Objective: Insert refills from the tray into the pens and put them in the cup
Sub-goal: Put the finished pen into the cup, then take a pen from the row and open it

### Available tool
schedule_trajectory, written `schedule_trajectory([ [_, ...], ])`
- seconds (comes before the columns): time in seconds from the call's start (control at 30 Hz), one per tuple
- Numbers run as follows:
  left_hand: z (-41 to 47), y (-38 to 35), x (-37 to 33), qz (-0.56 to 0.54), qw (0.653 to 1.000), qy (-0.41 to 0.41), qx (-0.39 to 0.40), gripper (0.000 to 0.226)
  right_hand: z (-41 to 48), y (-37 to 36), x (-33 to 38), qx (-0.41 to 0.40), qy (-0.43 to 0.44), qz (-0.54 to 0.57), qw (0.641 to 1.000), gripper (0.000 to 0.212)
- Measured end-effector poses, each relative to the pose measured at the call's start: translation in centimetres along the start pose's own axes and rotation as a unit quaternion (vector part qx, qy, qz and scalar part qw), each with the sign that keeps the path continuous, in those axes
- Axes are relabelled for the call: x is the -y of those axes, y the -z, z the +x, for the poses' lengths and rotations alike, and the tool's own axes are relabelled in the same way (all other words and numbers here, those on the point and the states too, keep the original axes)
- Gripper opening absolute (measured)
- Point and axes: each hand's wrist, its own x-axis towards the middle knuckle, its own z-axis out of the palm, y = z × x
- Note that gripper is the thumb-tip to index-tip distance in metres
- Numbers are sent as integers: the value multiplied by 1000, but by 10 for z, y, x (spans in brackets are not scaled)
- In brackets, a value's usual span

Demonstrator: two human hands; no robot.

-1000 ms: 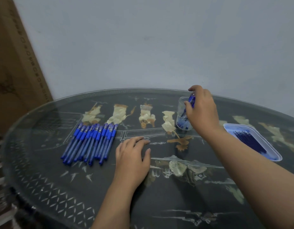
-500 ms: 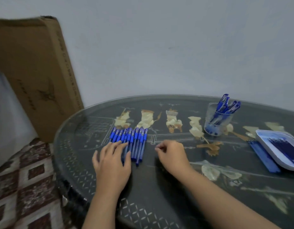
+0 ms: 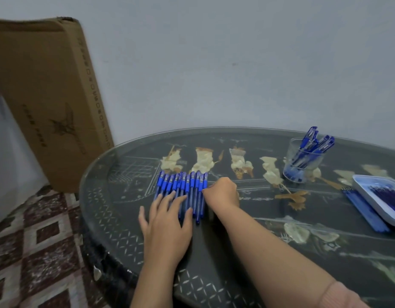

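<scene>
While the left hand (image 3: 167, 223) lies flat with straight, spread fingers on the near ends of a row of slim blue plastic pens (image 3: 187, 185), the right hand (image 3: 222, 193) sits curled at the row's right side, its fingertips against the outermost pen (image 3: 201, 197). The back of that hand hides whether they have actually closed round the barrel, so I cannot tell.

The row rests toward the left edge of the dark glass-topped round table (image 3: 258, 252), about midway between its near and far edges. A clear glass cup (image 3: 303, 163), already holding several pens, stands near the far edge. A pale blue rectangular plastic tray (image 3: 367, 197) of thin dark blue refills (image 3: 389, 192) sits at the right edge, with a few loose refills (image 3: 363, 207) just beside it.

The likely trouble is the packing. The pens touch side by side, so lifting the outer one at a slant could drag its neighbour along. The barrels are round and the glass is smooth, so a disturbed pen may roll toward the left edge and drop. The flat left hand should guard against that only if it presses evenly.

Each pen's long axis runs from near edge to far edge, with the bright blue capped ends pointing at the far edge.
</scene>
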Motion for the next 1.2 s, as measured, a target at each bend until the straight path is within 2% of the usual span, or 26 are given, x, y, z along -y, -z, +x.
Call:
schedule_trajectory([
  [0.13,0,0,1,7,1000,-3,9,43,-5,4,6,2,-14,-18,1000,20],
  [0.3,0,-1,2,26,999,-11,22,42,-4,1,5,-15,-26,0,1000,6],
  [0.43,0,-2,2,33,999,-13,23,41,-3,1,-2,-19,-11,21,1000,14],
  [0.57,1,-2,3,30,999,-12,17,41,-6,8,-17,-14,46,8,999,33],
  [0.67,2,-3,3,35,999,-10,20,41,-8,14,-32,4,98,-2,995,39],
  [1.0,3,-1,3,9,1000,-9,-1,35,-6,71,-101,-17,231,46,972,39],
  [1.1,3,-1,-7,-3,999,-40,-32,36,-14,101,-123,-17,264,65,962,46],
  [1.2,1,-8,-34,-53,987,-149,-44,43,-23,129,-146,14,267,99,958,49],
])
